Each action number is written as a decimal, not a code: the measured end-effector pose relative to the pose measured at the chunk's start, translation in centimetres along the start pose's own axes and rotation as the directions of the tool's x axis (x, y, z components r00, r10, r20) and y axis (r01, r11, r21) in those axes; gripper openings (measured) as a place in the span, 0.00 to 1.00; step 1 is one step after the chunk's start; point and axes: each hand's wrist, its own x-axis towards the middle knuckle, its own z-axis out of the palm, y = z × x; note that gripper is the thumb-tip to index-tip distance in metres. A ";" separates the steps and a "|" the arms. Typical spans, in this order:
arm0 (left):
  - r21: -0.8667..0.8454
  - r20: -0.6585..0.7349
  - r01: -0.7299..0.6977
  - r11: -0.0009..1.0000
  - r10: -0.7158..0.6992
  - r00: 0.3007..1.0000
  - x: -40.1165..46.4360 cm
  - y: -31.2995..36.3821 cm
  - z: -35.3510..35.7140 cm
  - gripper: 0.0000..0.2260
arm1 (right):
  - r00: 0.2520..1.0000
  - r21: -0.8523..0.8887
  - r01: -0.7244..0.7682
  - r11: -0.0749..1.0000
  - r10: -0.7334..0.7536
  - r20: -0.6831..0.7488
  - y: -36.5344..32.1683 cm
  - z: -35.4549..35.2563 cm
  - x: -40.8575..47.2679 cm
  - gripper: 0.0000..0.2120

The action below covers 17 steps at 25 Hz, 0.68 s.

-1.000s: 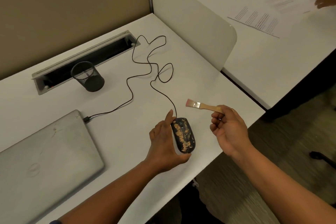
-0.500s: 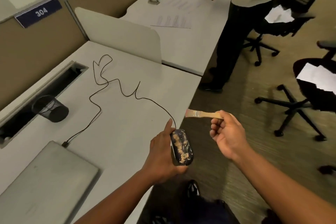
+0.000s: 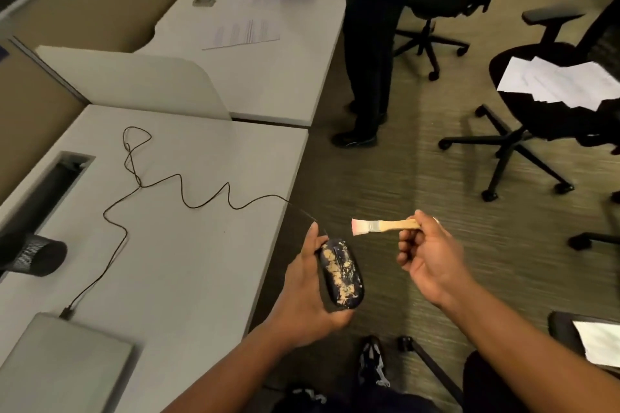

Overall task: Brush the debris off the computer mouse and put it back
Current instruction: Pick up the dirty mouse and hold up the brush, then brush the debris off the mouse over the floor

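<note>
A black wired computer mouse (image 3: pixel 341 273) speckled with tan debris sits in my left hand (image 3: pixel 303 282), which grips it from its left side, off the desk's right edge and above the carpet. Its black cable (image 3: pixel 181 189) snakes back across the white desk (image 3: pixel 188 265) to a grey laptop (image 3: pixel 63 365). My right hand (image 3: pixel 429 261) pinches the wooden handle of a small paintbrush (image 3: pixel 382 226). The pale bristles point left, a short way above and to the right of the mouse, not touching it.
A black mesh pen cup (image 3: pixel 33 256) lies at the desk's left edge beside a cable slot (image 3: pixel 43 191). A white divider (image 3: pixel 134 84) separates the neighbouring desk, where another person (image 3: pixel 365 43) stands. Office chairs (image 3: pixel 543 94) with papers stand on the carpet to the right.
My left hand lifted the mouse from the desk and carried it out past the right edge. The brush hand travelled along with it, and the view swung to the right.
</note>
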 end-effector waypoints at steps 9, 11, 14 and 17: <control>0.023 -0.011 0.135 0.991 -0.134 0.991 2.5 -0.2 -1.2 0.71 | 0.989 -0.124 -0.088 0.988 0.102 0.103 0.0 0.3 1.5 0.15; 0.015 0.003 0.121 0.993 -0.121 0.993 2.8 -0.7 -1.6 0.71 | 0.984 -0.139 -0.076 0.987 0.097 0.151 0.0 0.7 1.4 0.16; -0.008 0.015 0.100 0.995 -0.100 0.995 3.1 -1.5 -1.7 0.71 | 0.978 -0.146 -0.059 0.988 0.087 0.190 0.0 1.4 1.3 0.16; -0.034 0.016 0.077 0.996 -0.076 0.997 3.1 -1.8 -1.8 0.71 | 0.976 -0.111 -0.043 0.993 0.065 0.208 -0.1 1.9 1.4 0.12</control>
